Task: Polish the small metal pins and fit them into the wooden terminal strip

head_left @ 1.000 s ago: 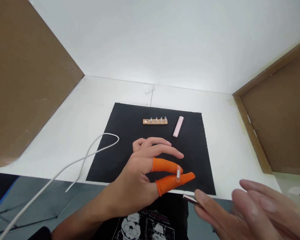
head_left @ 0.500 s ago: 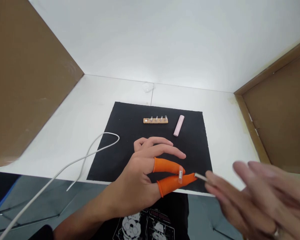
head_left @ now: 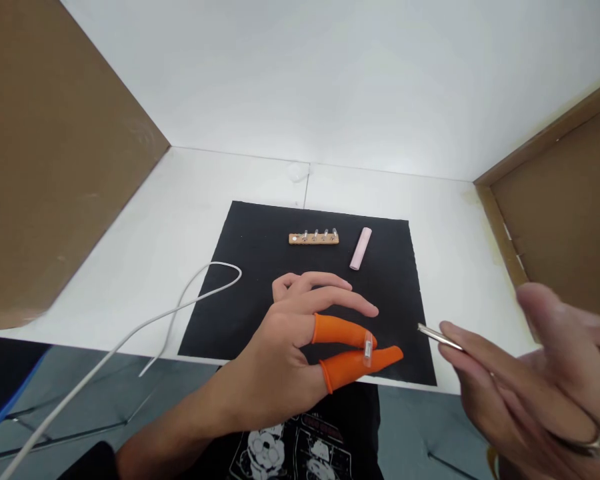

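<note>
Left hand [head_left: 290, 353] pinches small part [head_left: 367, 347]; right hand [head_left: 535, 387] holds tweezers [head_left: 437, 336].

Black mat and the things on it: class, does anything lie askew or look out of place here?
Yes. The pink tube lies slanted, while the wooden strip runs level beside it. A white cable loops onto the black mat at its left edge. Nothing looks spilled or damaged.

— How is the left hand [head_left: 300, 347] posed?
— Palm down, forearm coming in from the lower left. Thumb and forefinger wear orange finger cots [head_left: 347, 331] and pinch together; the other fingers spread loosely forward.
— And the right hand [head_left: 535, 387]?
— Low on the right, blurred, fingers pointing left, thumb raised, a ring [head_left: 587, 442] on one finger.
</note>
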Demonstrator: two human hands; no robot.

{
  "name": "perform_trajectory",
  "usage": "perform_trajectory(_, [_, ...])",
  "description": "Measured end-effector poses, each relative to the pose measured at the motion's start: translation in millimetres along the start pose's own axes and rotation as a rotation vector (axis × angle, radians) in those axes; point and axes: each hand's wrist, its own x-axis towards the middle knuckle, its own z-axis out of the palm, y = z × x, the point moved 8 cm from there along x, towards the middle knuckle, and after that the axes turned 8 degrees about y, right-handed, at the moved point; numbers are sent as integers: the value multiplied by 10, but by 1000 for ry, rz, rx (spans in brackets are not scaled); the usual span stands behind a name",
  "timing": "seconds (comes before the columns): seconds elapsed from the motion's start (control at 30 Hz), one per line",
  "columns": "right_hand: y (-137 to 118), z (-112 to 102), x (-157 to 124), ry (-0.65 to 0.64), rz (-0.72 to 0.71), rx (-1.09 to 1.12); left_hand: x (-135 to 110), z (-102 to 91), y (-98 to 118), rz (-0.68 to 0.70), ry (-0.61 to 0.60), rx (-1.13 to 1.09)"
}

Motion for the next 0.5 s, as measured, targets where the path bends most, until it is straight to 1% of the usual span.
perform_trajectory(0.27, [-94, 63, 63, 33, 19, -43, 1, -1, -2, -1, -3, 4])
perform_trajectory(0.5, [-179, 67, -39, 59, 18, -80, 0, 7, -8, -4, -10, 13])
